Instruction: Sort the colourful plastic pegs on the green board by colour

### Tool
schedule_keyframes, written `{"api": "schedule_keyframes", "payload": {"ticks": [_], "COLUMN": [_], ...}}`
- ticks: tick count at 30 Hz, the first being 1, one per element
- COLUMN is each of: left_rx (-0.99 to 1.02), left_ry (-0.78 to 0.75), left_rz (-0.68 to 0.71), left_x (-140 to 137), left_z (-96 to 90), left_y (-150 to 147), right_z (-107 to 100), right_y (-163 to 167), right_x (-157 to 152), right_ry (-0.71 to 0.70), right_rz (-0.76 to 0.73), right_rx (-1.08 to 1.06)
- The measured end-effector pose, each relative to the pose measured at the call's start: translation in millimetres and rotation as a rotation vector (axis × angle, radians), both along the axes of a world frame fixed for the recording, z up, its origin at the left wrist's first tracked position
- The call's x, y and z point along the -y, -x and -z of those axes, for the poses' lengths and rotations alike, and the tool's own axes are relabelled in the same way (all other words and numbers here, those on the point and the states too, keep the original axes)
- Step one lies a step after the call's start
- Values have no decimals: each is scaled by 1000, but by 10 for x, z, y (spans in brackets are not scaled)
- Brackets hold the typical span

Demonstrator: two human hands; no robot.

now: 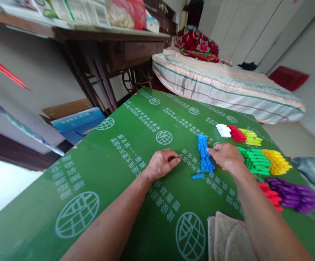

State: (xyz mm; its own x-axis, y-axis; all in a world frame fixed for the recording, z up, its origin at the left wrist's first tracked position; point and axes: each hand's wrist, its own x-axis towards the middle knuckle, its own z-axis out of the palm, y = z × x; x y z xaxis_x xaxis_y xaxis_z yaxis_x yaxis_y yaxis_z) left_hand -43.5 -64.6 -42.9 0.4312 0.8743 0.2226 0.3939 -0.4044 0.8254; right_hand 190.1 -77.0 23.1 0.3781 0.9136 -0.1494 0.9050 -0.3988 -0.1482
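Note:
A narrow stack of small blue plastic tubes, perhaps caps (205,159), lies on the green board (135,145), and one loose blue tube (198,176) rests just below it. My right hand (226,156) reaches to the stack's right side, thumb and fingers closed at its edge; whether a tube is between them is hidden. To the left of the stack, apart from it, my left hand (163,163) is curled with the fingertips together. Anything inside that curl cannot be made out. Something orange shows partly under my right hand.
Right of my right hand lie sorted piles: white (223,130), dark red (237,133), lime (250,137), green (255,159), yellow (276,162), red (270,195) and purple (295,195). A folded beige cloth (228,237) sits at the near edge. Beyond stand a sewing-machine table (114,35) and a bed (228,85).

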Motion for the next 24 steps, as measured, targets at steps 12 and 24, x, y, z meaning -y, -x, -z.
{"api": "schedule_keyframes", "payload": {"ticks": [12, 24], "left_rx": [-3, -1], "left_ry": [-41, -39], "left_rz": [3, -6], "left_x": [0, -6], "left_z": [20, 21], "left_y": [-5, -6], "right_z": [-9, 147], "right_y": [421, 503], "right_x": [606, 773], "right_ry": [94, 155], "right_rz": [-417, -469], "right_rx": [50, 179]}}
